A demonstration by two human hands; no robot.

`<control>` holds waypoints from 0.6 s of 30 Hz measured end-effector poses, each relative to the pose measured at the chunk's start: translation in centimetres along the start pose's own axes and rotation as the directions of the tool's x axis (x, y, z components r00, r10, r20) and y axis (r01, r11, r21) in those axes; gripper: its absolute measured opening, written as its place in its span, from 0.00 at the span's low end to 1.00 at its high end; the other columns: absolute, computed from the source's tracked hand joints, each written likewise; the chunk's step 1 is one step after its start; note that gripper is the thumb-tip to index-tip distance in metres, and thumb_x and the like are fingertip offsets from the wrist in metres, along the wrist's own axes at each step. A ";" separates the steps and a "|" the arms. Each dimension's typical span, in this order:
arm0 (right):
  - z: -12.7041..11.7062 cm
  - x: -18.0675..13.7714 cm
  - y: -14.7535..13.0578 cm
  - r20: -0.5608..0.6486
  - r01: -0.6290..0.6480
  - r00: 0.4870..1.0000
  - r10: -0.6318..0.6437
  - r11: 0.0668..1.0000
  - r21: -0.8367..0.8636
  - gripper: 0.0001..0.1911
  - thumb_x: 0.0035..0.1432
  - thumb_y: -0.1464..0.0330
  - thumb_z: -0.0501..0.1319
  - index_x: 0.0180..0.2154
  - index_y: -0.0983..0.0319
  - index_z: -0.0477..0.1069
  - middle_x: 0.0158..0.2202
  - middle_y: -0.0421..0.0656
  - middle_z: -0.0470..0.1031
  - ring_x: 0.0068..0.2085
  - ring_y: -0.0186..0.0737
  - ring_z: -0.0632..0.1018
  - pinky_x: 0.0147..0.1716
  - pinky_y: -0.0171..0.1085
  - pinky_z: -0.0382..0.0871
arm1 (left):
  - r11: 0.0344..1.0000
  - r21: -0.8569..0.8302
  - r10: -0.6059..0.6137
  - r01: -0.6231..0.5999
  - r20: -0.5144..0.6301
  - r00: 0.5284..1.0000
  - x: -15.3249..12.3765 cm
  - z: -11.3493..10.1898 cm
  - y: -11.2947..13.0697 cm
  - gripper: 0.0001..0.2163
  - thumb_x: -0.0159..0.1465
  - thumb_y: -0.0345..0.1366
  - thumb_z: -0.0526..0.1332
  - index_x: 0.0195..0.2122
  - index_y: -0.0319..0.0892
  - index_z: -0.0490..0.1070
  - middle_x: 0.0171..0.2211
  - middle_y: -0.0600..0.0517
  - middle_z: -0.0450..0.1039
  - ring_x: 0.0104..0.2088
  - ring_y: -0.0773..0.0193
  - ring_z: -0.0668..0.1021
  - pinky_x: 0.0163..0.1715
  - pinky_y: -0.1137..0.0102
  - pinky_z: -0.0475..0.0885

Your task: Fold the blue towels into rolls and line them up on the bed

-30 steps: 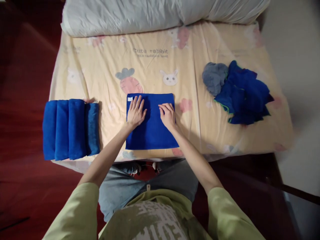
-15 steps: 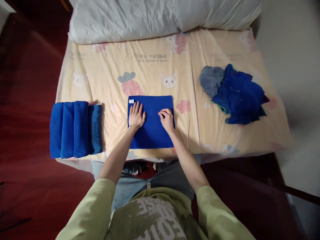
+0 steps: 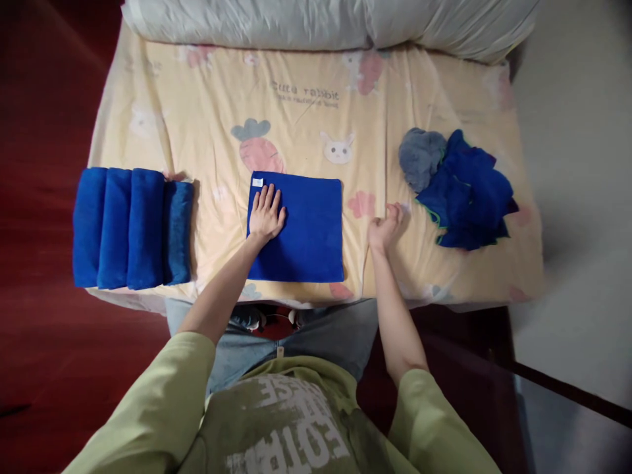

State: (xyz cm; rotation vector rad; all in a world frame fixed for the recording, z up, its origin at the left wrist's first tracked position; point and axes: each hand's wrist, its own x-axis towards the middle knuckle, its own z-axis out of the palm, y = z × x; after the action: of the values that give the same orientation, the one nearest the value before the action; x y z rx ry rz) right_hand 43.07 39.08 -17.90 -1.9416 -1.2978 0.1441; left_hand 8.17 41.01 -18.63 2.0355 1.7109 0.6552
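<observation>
A blue towel (image 3: pixel 311 230) lies flat and spread out, with a small white label (image 3: pixel 257 182) at its far left corner. My left hand (image 3: pixel 267 214) rests flat on the towel's left part, fingers stretched out. To the right of the towel, my right hand (image 3: pixel 385 227) is over the bed sheet, its fingers curled together. What those fingers hold, if anything, is too small to make out. Beyond that hand is a crumpled heap of dark blue cloths (image 3: pixel 469 194) with green edging, beside a bunched grey-blue cloth (image 3: pixel 421 158).
Several folded blue towels (image 3: pixel 145 230) stand side by side at the bed's left edge. A yellow sheet (image 3: pixel 306 138) printed with rabbits and carrots covers the bed. A rolled pale quilt (image 3: pixel 296 23) runs along the far side. A wall (image 3: pixel 577 131) borders the right.
My right hand has moved right, off the blue towel and out over the sheet towards the crumpled cloths. My left hand has stayed flat on the towel. The view has shifted slightly.
</observation>
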 end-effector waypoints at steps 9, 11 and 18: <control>9.2 -3.4 -9.6 0.527 0.398 0.800 -0.287 0.911 -0.106 0.34 0.75 0.57 0.50 0.75 0.64 0.53 0.78 0.54 0.49 0.79 0.55 0.47 0.75 0.65 0.44 | 1.000 -0.029 0.010 -0.010 0.010 1.000 1.9 -0.7 -1.4 0.36 0.67 0.55 0.58 0.73 0.42 0.63 0.77 0.44 0.50 0.78 0.44 0.45 0.76 0.45 0.36; 10.0 -3.2 -8.7 0.519 0.380 0.816 -0.256 0.914 -0.146 0.36 0.76 0.54 0.48 0.76 0.64 0.51 0.78 0.54 0.48 0.79 0.55 0.46 0.75 0.65 0.42 | 0.999 -0.033 -0.027 0.026 -0.009 1.000 2.9 -0.8 -2.2 0.37 0.67 0.57 0.59 0.73 0.42 0.63 0.78 0.43 0.48 0.79 0.43 0.42 0.76 0.44 0.37; 12.5 -0.8 -5.9 0.441 0.375 0.852 -0.281 0.916 -0.141 0.38 0.76 0.50 0.44 0.75 0.68 0.53 0.78 0.57 0.49 0.79 0.59 0.45 0.73 0.70 0.39 | 0.998 -0.017 -0.054 0.054 0.010 0.998 4.4 -0.4 -3.8 0.38 0.69 0.59 0.56 0.74 0.41 0.61 0.78 0.43 0.44 0.79 0.43 0.42 0.75 0.44 0.38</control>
State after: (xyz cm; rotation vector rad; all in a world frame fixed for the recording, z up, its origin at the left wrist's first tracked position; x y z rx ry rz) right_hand 32.30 46.15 -22.93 -1.8950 -1.9893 0.2568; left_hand 5.51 46.01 -20.12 1.9702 1.7421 0.6395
